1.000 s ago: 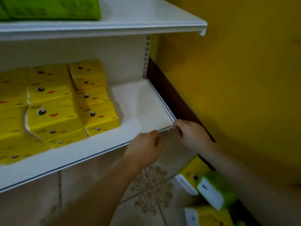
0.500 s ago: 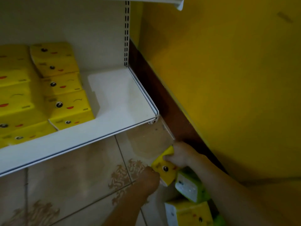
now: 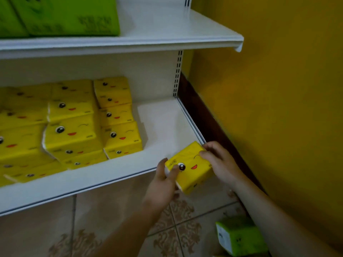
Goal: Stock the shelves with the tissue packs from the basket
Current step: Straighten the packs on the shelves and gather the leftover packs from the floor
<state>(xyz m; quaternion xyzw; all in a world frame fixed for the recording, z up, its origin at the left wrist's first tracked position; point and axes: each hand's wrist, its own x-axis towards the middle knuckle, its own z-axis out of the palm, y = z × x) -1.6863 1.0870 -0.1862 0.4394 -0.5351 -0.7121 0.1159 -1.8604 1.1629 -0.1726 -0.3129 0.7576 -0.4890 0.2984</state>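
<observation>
A yellow tissue pack with a cartoon face hangs at the front right corner of the lower white shelf. My left hand grips its left end and my right hand grips its right end. Several matching yellow packs lie stacked on the left and middle of the same shelf. A bare patch of shelf lies between that stack and the right edge. The basket is not in view.
A green tissue pack lies on the tiled floor at the lower right, by the yellow wall. Green packs sit on the upper shelf, which overhangs the lower one.
Both hands went down from the shelf's front corner to the packs on the floor, took a yellow pack, and have lifted it up to the shelf's front right corner.
</observation>
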